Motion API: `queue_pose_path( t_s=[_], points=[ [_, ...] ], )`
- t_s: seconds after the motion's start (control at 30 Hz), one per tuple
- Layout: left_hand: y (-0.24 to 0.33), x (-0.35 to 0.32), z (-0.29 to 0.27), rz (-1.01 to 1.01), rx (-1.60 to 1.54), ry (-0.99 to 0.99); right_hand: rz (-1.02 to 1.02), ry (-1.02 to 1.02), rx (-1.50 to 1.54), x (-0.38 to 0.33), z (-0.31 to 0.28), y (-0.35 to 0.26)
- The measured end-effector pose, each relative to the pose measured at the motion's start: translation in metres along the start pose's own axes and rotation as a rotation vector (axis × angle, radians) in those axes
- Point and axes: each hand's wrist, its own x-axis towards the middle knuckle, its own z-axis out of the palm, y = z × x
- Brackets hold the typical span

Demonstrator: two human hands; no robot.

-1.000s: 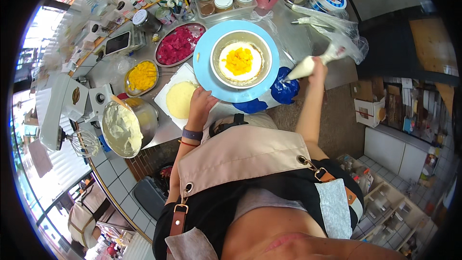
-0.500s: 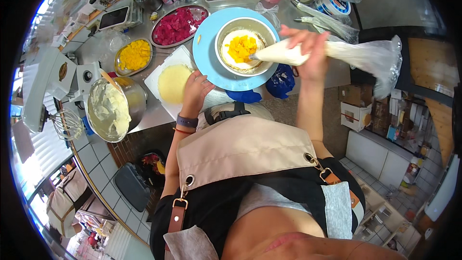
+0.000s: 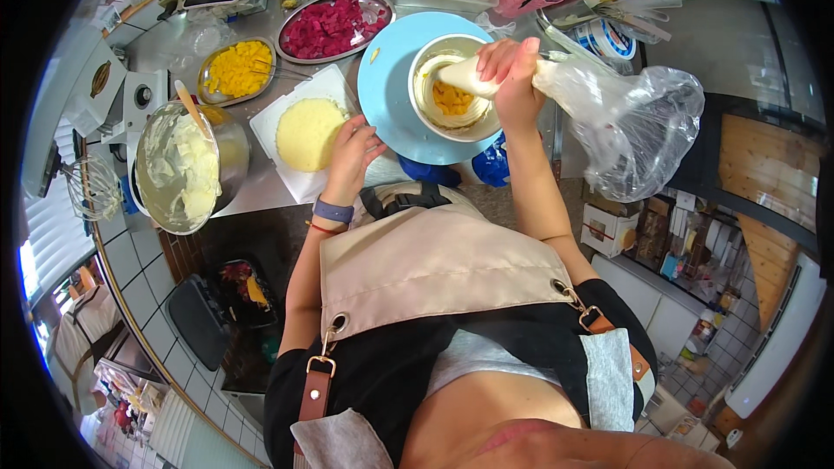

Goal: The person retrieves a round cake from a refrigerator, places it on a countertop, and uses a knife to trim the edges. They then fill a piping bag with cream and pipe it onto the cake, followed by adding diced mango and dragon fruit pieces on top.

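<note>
Both hands near cake ring [image 3: 452, 87]: right hand [image 3: 512, 78] grips piping bag [image 3: 608, 113] above; left hand [image 3: 352, 152] beside.

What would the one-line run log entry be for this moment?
right hand: squeezing piping bag into ring mould | left hand: resting beside sponge disc | cream bowl: untouched

**Colours on the bench**

A pale blue turntable [image 3: 391, 95] is seen under a white-rimmed ring [image 3: 452, 87] filled with cream and yellow fruit. A clear piping bag [image 3: 608, 113] is shown. Yellow cubes [image 3: 239, 68] and magenta cubes [image 3: 334, 24] are found toward the far edge, beside a pale yellow sponge round [image 3: 308, 133] on white paper.
</note>
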Motion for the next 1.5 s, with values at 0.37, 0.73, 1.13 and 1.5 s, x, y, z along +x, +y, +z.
queue_pose_path(
  t_s=[0.37, 0.73, 1.13, 1.5],
  points=[
    [0.002, 0.000, 0.004, -0.028, 0.020, 0.012, 0.060, -0.005, -0.248, -0.008, -0.040, 0.022],
    [0.006, -0.011, -0.067, 0.185, 0.115, 0.220, 0.129, 0.514, 0.329, 0.003, -0.133, -0.039],
    [-0.031, 0.014, -0.151, 0.279, 0.969, 0.925, 0.848, 0.835, 0.047, -0.140, -0.269, 0.160],
    [0.013, -0.001, -0.119, 0.268, 0.016, 0.406, 0.686, 0.704, -0.332, -0.125, -0.216, 0.155]
  ],
)
